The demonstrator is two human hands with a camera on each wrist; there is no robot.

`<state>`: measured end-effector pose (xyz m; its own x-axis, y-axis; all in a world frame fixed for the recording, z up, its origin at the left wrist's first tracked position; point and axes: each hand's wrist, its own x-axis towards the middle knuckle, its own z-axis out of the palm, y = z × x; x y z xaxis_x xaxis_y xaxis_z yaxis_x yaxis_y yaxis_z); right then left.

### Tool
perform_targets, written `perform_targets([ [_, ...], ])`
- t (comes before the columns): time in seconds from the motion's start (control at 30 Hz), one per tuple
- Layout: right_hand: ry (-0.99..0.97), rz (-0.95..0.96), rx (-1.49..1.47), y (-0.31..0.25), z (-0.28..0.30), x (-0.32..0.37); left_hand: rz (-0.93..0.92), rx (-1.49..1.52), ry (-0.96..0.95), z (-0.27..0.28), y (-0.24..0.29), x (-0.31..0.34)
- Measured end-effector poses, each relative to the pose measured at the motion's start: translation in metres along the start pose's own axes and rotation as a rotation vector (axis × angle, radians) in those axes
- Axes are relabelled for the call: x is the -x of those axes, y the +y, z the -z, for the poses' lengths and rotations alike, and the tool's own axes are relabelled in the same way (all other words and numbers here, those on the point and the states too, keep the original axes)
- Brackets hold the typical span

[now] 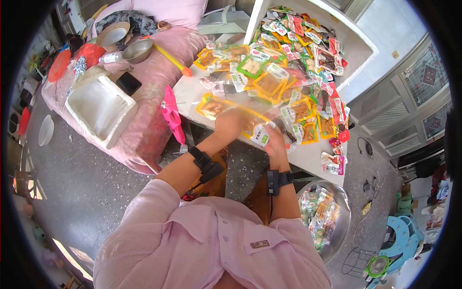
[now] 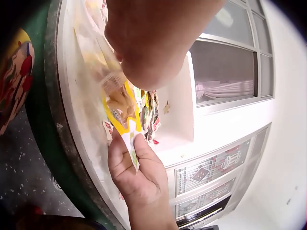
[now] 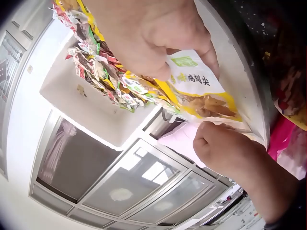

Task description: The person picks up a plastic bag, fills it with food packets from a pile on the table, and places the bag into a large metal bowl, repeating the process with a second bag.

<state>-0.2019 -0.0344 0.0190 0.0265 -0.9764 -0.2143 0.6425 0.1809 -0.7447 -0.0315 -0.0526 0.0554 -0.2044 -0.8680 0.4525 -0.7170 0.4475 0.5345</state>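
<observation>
A yellow-edged food packet (image 1: 251,124) with a white printed end hangs between the hands over the near table edge. My right hand (image 1: 276,143) pinches that white end between thumb and fingers; the right wrist view shows the label (image 3: 194,72) facing up beside the right hand (image 3: 158,36). Curled fingers of my left hand (image 1: 230,123) grip the packet's other end, as the left hand (image 3: 225,146) shows at its lower edge, fingertips partly hidden. Another yellow-edged packet (image 1: 211,107) lies just left of the left hand.
Many colourful packets (image 1: 308,58) spill from a white foam box (image 1: 358,43) across the white table (image 1: 308,161). A metal basin (image 1: 342,212) of packets stands below right. A pink object (image 1: 172,113) is at the table's left edge, near a bed with an empty foam box (image 1: 98,108).
</observation>
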Motion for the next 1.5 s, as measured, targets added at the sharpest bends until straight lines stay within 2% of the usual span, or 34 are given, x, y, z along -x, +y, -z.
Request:
perform_targets([
  [0.1, -0.018, -0.017, 0.019, 0.004, -0.001, -0.003, 0.059, -0.086, -0.045, -0.002, 0.000, -0.006],
  [0.2, -0.054, -0.024, 0.009, 0.009, -0.009, -0.007, -0.073, -0.055, -0.031, 0.000, 0.011, 0.001],
  [0.33, -0.057, -0.035, 0.034, 0.026, -0.035, -0.028, -0.075, -0.045, 0.039, -0.017, 0.005, 0.007],
  [0.43, -0.009, -0.070, 0.372, 0.029, -0.041, -0.036, -0.103, -0.023, 0.061, -0.016, 0.001, 0.009],
  [0.53, -0.045, -0.180, 1.056, -0.007, -0.060, -0.013, -0.105, -0.014, 0.065, -0.015, -0.008, 0.012],
  [0.63, -0.151, -0.217, 1.176, -0.003, -0.046, -0.022, -0.111, 0.014, 0.057, -0.018, -0.009, 0.016],
  [0.73, 0.016, -0.253, 0.573, 0.019, -0.053, -0.022, -0.093, 0.061, 0.046, -0.019, -0.009, 0.016],
  [0.83, -0.093, -0.336, 0.287, 0.023, -0.062, -0.027, -0.069, 0.128, 0.064, -0.018, -0.013, 0.015],
  [0.93, -0.179, -0.371, 0.400, 0.015, -0.052, -0.030, -0.032, 0.157, 0.021, -0.013, -0.020, 0.012],
  [1.03, -0.129, -0.236, 0.744, -0.012, -0.036, -0.036, -0.011, 0.104, 0.014, -0.028, -0.031, 0.016],
  [1.13, 0.145, 0.037, 0.824, -0.041, -0.037, -0.044, -0.026, 0.104, 0.000, -0.039, -0.035, 0.019],
  [1.23, 0.335, 0.368, 0.970, -0.060, -0.018, -0.077, -0.056, 0.110, 0.019, -0.040, -0.035, 0.017],
  [1.33, 0.402, 0.577, 1.428, -0.085, -0.004, -0.109, -0.103, 0.050, 0.004, -0.041, -0.039, 0.017],
  [1.43, 0.429, 0.430, 1.513, -0.101, -0.013, -0.128, -0.122, 0.080, 0.021, -0.044, -0.039, 0.017],
  [1.5, 0.421, 0.340, 1.439, -0.106, -0.021, -0.138, -0.140, 0.033, 0.011, -0.044, -0.041, 0.017],
])
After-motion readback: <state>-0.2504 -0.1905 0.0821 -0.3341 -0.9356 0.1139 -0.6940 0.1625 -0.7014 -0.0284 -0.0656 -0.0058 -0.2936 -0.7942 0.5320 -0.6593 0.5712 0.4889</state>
